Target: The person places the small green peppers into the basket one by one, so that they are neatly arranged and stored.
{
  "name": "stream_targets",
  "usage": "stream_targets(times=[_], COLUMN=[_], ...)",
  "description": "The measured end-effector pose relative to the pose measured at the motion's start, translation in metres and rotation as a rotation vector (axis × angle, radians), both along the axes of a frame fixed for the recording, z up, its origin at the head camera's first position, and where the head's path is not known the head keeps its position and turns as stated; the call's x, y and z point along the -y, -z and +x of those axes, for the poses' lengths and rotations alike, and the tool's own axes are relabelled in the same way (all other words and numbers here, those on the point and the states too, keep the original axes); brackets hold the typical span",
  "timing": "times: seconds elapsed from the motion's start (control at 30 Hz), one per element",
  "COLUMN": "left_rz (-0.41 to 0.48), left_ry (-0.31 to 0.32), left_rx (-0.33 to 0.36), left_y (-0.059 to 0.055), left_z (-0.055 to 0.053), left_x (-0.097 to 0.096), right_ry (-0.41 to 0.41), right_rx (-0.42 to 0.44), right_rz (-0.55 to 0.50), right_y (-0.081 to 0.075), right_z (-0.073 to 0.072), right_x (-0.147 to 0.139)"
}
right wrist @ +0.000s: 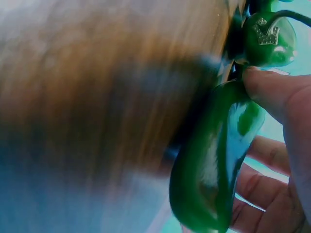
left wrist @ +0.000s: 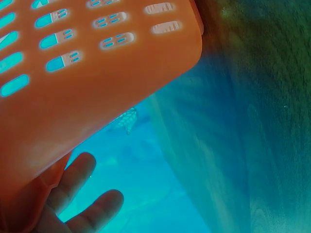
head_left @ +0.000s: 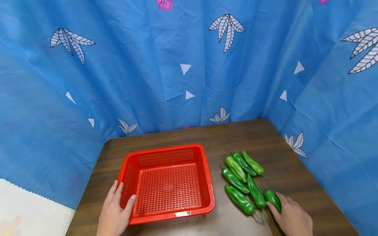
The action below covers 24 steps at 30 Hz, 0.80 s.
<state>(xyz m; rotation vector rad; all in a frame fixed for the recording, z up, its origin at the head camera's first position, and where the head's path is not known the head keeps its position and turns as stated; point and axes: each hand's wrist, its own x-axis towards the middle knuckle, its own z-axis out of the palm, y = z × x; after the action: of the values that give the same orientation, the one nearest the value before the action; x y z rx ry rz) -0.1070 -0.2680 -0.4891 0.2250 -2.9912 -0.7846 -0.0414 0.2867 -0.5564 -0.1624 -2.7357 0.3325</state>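
Note:
A red plastic basket (head_left: 208, 184) with slotted walls stands upright on the table. My left hand (head_left: 114, 211) holds its left rim near the front corner, thumb over the inner side and fingers outside; in the left wrist view two fingers (left wrist: 97, 211) show beyond the basket wall (left wrist: 121, 80). At the right, my right hand (head_left: 292, 216) grips a dark green pepper (head_left: 272, 198) between thumb and fingers. In the right wrist view this glossy pepper (right wrist: 209, 160) lies along the fingers, with the thumb by its upper end. Another pepper's stem end (right wrist: 269, 39) shows just above the thumb.
Several more green peppers (head_left: 236, 168) lie grouped between the basket and my right hand, some lighter green. The brown wooden table (head_left: 236, 132) is bordered by a blue patterned curtain (head_left: 165, 72) at the back and sides.

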Motion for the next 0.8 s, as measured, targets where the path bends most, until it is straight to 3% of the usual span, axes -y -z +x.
stream_targets(times=[0.2, 0.47, 0.8], left_rz=[0.004, 0.027, 0.004], left_ry=[-0.014, -0.041, 0.017], left_rx=[-0.021, -0.020, -0.020], left_y=[0.002, 0.002, 0.002], left_z=[-0.001, 0.002, 0.000], left_x=[-0.004, -0.005, -0.007], right_ry=[0.012, -0.010, 0.000], right_rx=[0.017, -0.088, -0.070], right_rz=[0.001, 0.082, 0.062], right_y=[-0.003, -0.010, -0.017], right_z=[0.003, -0.006, -0.005], right_x=[-0.002, -0.003, -0.006])
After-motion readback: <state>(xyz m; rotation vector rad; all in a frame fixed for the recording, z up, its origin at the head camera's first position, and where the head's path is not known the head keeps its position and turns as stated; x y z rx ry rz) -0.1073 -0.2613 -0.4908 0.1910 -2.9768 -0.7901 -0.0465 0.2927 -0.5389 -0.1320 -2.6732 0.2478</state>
